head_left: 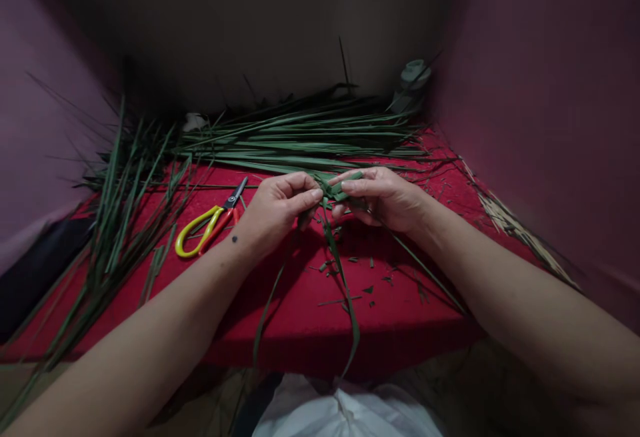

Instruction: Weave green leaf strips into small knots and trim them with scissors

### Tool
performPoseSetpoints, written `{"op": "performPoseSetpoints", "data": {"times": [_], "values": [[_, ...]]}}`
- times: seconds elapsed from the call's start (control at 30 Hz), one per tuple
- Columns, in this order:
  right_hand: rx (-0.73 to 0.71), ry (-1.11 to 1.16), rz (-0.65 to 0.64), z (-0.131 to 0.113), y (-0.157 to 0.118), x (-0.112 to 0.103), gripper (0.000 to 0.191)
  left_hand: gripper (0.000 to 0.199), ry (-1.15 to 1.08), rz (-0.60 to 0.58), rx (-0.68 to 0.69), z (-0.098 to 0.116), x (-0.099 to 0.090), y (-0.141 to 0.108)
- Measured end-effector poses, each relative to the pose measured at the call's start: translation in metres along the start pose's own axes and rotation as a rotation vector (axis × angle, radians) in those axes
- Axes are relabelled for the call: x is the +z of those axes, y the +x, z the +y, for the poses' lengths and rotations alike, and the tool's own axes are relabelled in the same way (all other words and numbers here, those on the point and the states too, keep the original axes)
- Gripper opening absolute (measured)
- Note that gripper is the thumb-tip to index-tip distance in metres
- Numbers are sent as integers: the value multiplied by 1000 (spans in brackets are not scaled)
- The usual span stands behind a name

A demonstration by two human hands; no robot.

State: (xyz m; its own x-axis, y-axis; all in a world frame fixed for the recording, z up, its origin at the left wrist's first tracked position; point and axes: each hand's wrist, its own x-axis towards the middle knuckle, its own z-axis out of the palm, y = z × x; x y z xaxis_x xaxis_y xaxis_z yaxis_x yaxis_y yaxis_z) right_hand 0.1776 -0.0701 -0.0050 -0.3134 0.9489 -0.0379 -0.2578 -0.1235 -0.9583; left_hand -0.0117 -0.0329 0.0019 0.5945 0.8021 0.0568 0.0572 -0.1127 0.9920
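Observation:
Between my two hands is a small green woven piece of leaf strips (332, 190), held above the red cloth. My left hand (285, 205) pinches its left side between thumb and forefinger. On the right side, my right hand (383, 195) grips it with the thumb on top and the fingers behind. Long loose leaf strips (345, 283) hang from the piece towards my lap and out to both sides. Just left of my left hand lie scissors (215, 220) with yellow and red handles, partly hidden by my wrist.
A thick bundle of long green leaves (300, 137) lies along the back of the red-covered table (400, 317). More leaves (115, 237) spill over the left side. Small clippings litter the cloth below my hands. A pale container (414, 80) stands at the back right; thin pale sticks (520, 237) lie along the right edge.

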Motion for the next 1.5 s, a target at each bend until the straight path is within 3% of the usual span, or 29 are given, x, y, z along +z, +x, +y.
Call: {"op": "performPoseSetpoints", "data": {"times": [0.37,0.47,0.57,0.93,1.1,1.5], "values": [[116,-41,-58,-3,-2,0,36,15,140,-164,-42,12,4,-3],[125,-38,-20,-4,-1,0,44,17,195,-179,-53,12,2,-3],[89,-50,26,-4,-1,-1,37,18,226,-188,-69,11,0,-3],[167,-416,-17,-2,-2,6,24,19,339,-216,-85,4,3,-1],[126,-367,18,2,-1,6,22,17,363,-201,-56,4,3,0],[82,-213,87,4,-1,4,16,14,165,-177,-172,3,7,-2]]}}
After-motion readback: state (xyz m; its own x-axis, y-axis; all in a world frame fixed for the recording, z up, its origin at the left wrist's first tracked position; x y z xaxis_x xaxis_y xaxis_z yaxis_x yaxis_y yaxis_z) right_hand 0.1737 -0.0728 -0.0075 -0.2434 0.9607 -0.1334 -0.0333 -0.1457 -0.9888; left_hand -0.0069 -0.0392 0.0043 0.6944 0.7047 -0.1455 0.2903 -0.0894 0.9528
